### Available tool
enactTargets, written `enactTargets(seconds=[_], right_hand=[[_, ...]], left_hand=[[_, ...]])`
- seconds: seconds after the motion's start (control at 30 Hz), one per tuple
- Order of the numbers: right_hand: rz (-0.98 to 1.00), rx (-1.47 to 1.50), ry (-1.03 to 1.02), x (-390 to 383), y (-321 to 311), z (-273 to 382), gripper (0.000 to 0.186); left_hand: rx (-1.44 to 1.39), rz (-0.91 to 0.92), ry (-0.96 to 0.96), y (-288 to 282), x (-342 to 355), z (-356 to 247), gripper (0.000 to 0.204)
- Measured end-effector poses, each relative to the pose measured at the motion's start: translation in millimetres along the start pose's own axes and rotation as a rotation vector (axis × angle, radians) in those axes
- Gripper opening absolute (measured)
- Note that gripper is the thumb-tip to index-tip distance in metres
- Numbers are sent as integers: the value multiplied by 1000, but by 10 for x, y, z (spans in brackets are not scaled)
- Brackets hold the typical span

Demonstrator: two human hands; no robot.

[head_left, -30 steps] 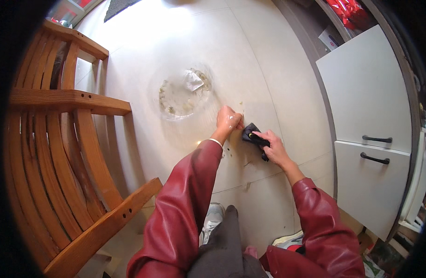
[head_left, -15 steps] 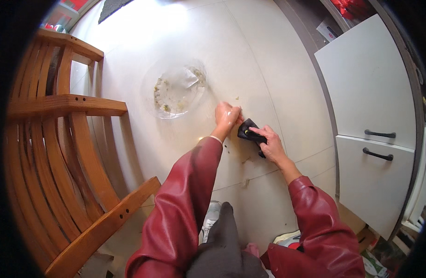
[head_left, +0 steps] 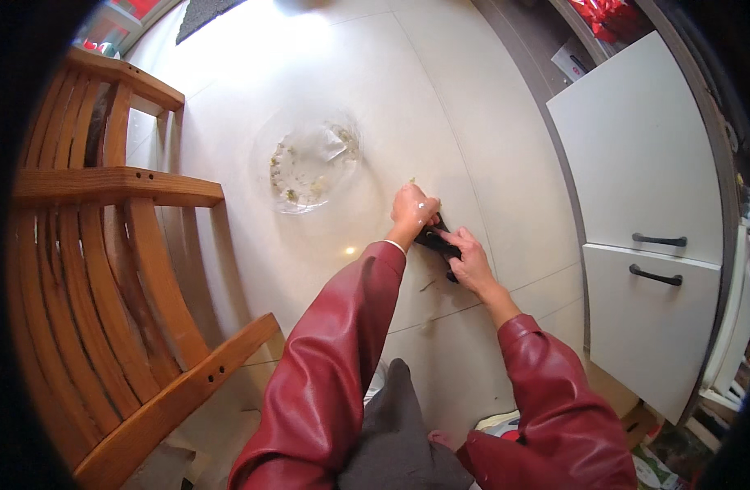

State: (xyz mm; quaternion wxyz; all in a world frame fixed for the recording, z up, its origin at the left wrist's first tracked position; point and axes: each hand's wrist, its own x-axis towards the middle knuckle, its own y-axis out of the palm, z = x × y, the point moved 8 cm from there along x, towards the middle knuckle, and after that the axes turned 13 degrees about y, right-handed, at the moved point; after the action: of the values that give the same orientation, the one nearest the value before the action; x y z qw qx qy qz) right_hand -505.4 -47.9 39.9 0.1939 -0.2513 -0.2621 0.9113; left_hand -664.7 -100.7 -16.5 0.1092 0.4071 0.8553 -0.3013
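Observation:
My right hand (head_left: pixel 473 261) is wrapped around the handle of a black tool with a broad, flat end (head_left: pixel 430 238), held low over the tiled floor. Its exact kind I cannot make out. My left hand (head_left: pixel 414 211) is closed, knuckles up, at the tool's far end and partly covers it. What its fingers hold, if anything, is hidden. A small greenish scrap (head_left: pixel 412 180) shows just beyond the left hand. Farther off to the left, a round, clear plastic bag or bowl (head_left: pixel 297 206) lies on the floor with brownish and green scraps and a pale piece inside.
Slatted wooden chairs (head_left: pixel 122 186) stand along the left side. On the right is a white cabinet (head_left: pixel 644 155) with black handles. A dark mat (head_left: pixel 203 16) lies at the far left. Small dark marks and bits are on the pale floor tiles near my hands.
My left hand has moved slightly right, onto the tool's far end, which it now overlaps. The right hand, still holding the tool, has shifted a little left.

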Motion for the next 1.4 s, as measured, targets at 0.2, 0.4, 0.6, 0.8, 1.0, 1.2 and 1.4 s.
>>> enactTargets(seconds=[0.2,0.4,0.6,0.8,1.0,1.2,1.4], right_hand=[[-6,21,-14,-3,-34,-19,61],[77,96,75,64,-55,-91,49],[158,197,159,379,-400,-111,28],[-19,-202,-255,1101,-685,746,26],[-216,-535,-364,1367,-237,928,25],[-162,-496,-251,741,66,630,29],[137,-343,-248,-298,516,540,35]], left_hand=[[95,103,47,-20,-50,-3,22],[276,129,199,0,-16,-159,16],[114,-54,965,-534,-228,-670,29],[401,90,1148,-755,-280,-1325,65],[830,-69,1032,-616,257,-861,29],[658,-75,784,-297,-320,-333,33],[525,19,789,-265,-1537,64,43]])
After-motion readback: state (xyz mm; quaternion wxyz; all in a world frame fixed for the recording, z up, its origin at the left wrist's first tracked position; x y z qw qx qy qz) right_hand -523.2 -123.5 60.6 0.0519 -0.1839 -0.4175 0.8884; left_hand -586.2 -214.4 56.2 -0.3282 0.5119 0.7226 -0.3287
